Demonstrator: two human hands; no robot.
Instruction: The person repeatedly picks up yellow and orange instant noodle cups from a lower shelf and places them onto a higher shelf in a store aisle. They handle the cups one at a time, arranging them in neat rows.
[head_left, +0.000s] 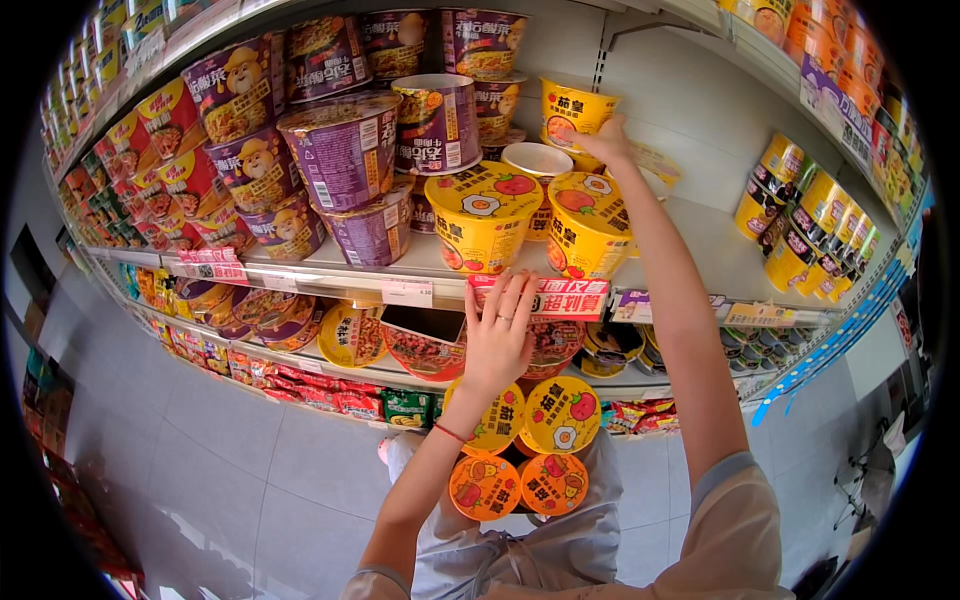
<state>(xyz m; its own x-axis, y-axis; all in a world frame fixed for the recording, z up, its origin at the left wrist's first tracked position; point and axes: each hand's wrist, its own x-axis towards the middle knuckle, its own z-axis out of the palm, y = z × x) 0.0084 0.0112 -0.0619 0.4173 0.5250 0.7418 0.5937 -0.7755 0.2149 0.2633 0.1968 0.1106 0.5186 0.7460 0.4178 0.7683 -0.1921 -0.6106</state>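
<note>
My right hand (606, 144) reaches to the back of the shelf and grips a yellow instant noodle cup (576, 109), thumb across its front. That cup is stacked on another yellow cup, mostly hidden. My left hand (501, 330) rests flat against the shelf's front edge, its fingertips on a red and white promotional sign (574, 298). Just behind that edge stand two yellow noodle cups with tomato-and-egg lids, a left one (480, 217) and a right one (589, 225). Between them and farther back is a cup with a plain white top (536, 159).
Purple noodle cups (341, 154) are stacked at left, with red cups (176, 180) beyond. Yellow and black cups (806, 232) stand at right. Below, a phone (424, 322) lies on bowls. Yellow (562, 416) and orange cups (555, 484) sit between my legs. Blue dotted strips (832, 337) hang at right.
</note>
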